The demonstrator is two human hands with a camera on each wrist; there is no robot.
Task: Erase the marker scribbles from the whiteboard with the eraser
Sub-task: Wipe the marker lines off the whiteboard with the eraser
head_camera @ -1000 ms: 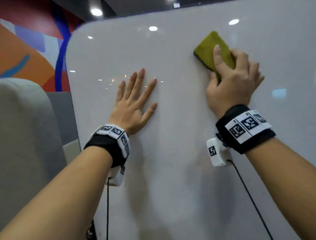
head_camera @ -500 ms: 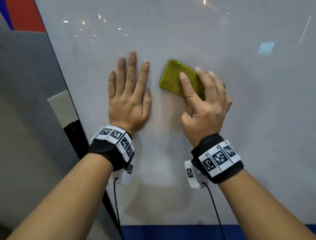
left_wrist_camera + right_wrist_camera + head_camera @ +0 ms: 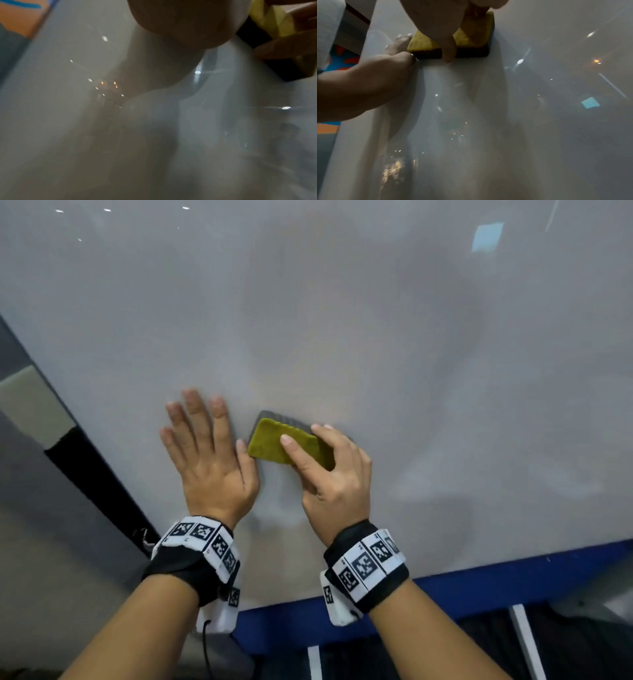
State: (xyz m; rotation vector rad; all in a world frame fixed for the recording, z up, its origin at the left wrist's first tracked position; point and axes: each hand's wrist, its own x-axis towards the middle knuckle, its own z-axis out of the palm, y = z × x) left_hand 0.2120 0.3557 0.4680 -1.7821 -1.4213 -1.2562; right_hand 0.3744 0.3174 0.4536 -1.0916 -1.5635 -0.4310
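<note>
Eraser (image 3: 274, 445) — under right hand (image 3: 337, 477)

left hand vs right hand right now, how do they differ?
The left hand lies flat on the whiteboard, fingers straight; the right hand has its fingers curled. The left hand holds nothing; the right hand grips the eraser. Both wear marker wristbands and sit low on the board.
</note>
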